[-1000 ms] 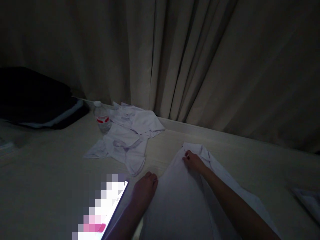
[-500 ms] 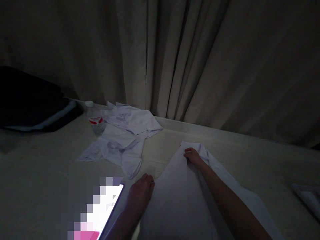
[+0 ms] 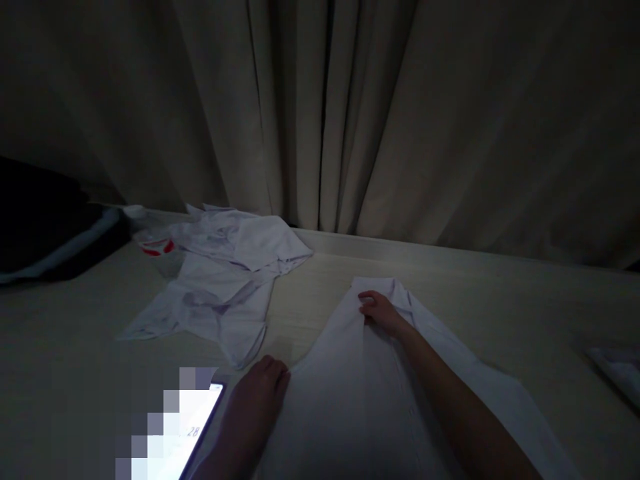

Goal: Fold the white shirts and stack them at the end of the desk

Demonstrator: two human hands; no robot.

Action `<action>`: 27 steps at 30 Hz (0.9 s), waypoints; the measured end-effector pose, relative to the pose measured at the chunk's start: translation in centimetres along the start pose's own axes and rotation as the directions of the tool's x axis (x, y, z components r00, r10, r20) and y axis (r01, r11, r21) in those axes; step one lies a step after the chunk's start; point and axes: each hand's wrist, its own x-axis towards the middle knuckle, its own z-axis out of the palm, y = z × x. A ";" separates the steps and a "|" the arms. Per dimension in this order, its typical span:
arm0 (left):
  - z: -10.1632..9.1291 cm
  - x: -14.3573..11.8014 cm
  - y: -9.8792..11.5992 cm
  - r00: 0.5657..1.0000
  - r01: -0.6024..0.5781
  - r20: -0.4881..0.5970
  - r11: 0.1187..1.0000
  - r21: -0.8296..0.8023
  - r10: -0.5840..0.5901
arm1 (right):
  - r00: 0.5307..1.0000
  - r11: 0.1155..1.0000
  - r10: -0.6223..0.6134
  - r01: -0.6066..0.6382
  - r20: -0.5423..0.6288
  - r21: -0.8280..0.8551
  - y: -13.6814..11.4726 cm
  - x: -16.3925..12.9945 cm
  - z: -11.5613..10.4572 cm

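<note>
A white button-up shirt lies spread before me, narrow at its far end and wide toward me, with a few small buttons faintly showing down its front. My left hand is closed on the shirt's left edge, its fingertips curled over the cloth. Near the far end, my right hand pinches the fabric between thumb and fingers, its forearm lying across the shirt's right part. Beyond my left hand rests another crumpled white garment. The near end of the shirt runs out of view.
A clear plastic bottle with a red label stands beside the crumpled garment. A lit phone, partly pixelated, is at lower left. Dark folded cloth lies far left. Curtains hang behind the pale surface. A flat packet sits at right.
The view has swung rightward, so the bottle and crumpled garment appear further left. My left hand has drawn the shirt's edge outward to the left. My right hand keeps its hold near the far end.
</note>
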 end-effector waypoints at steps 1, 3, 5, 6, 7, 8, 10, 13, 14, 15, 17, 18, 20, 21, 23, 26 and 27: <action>0.1 0.1 -0.1 1.000 0.002 -0.006 1.000 0.010 -0.002 | 1.000 1.000 -0.014 0.014 -0.011 -0.006 0.2 0.1 0.0; 0.2 0.4 -0.1 0.999 -0.014 -0.035 1.000 0.025 0.015 | 0.999 0.999 -0.038 0.038 -0.030 -0.009 0.4 0.1 0.0; 0.2 1.1 0.2 0.994 -0.060 -0.090 0.998 0.037 0.063 | 0.995 0.998 -0.069 0.069 -0.078 0.001 0.6 0.0 -0.1; 0.1 1.6 0.7 0.988 -0.092 -0.123 0.995 0.047 0.097 | 0.989 0.996 -0.088 0.090 -0.119 0.013 0.7 -0.1 -0.1; 0.1 2.2 1.5 0.979 -0.130 -0.147 0.990 0.060 0.137 | 0.980 0.993 -0.106 0.113 -0.167 0.030 0.8 -0.2 -0.2; 0.0 3.0 2.5 0.971 -0.169 -0.160 0.983 0.078 0.180 | 0.969 0.989 -0.121 0.135 -0.216 0.053 0.9 -0.3 -0.2; 0.1 4.6 5.0 0.953 -0.245 -0.152 0.963 0.117 0.261 | 0.947 0.979 -0.136 0.174 -0.292 0.107 1.3 -0.6 -0.3; 0.6 7.4 8.8 0.930 -0.323 -0.109 0.921 0.217 0.351 | 0.930 0.961 -0.147 0.214 -0.336 0.174 1.8 -1.0 -0.3; 0.9 8.3 9.7 0.923 -0.338 -0.097 0.906 0.256 0.372 | 0.927 0.955 -0.155 0.229 -0.342 0.190 1.9 -1.0 -0.4; 1.2 9.2 10.4 0.920 -0.345 -0.085 0.892 0.293 0.383 | 0.926 0.948 -0.163 0.243 -0.342 0.207 2.0 -1.0 -0.5; 1.9 10.7 11.1 0.925 -0.331 -0.066 0.880 0.342 0.374 | 0.926 0.934 -0.166 0.258 -0.338 0.249 2.1 -1.0 -0.9; 2.2 11.3 11.2 0.932 -0.318 -0.056 0.883 0.345 0.358 | 0.928 0.926 -0.159 0.258 -0.336 0.274 2.1 -1.0 -1.1; 2.7 12.1 11.0 0.949 -0.290 -0.050 0.921 0.260 0.312 | 0.931 0.910 -0.134 0.252 -0.341 0.330 2.1 -0.8 -1.6; 2.9 12.3 10.8 0.956 -0.275 -0.051 0.943 0.190 0.289 | 0.931 0.900 -0.121 0.249 -0.345 0.357 2.2 -0.8 -1.7; 3.2 12.7 10.5 0.969 -0.236 -0.059 0.970 0.055 0.239 | 0.932 0.884 -0.106 0.248 -0.346 0.397 2.2 -0.6 -1.9; 3.4 13.2 9.9 0.984 -0.168 -0.065 0.984 -0.052 0.165 | 0.938 0.883 -0.123 0.252 -0.324 0.395 2.4 -0.5 -1.7; 3.3 13.4 9.8 0.988 -0.145 -0.063 0.985 -0.090 0.140 | 0.940 0.888 -0.136 0.256 -0.313 0.381 2.5 -0.5 -1.5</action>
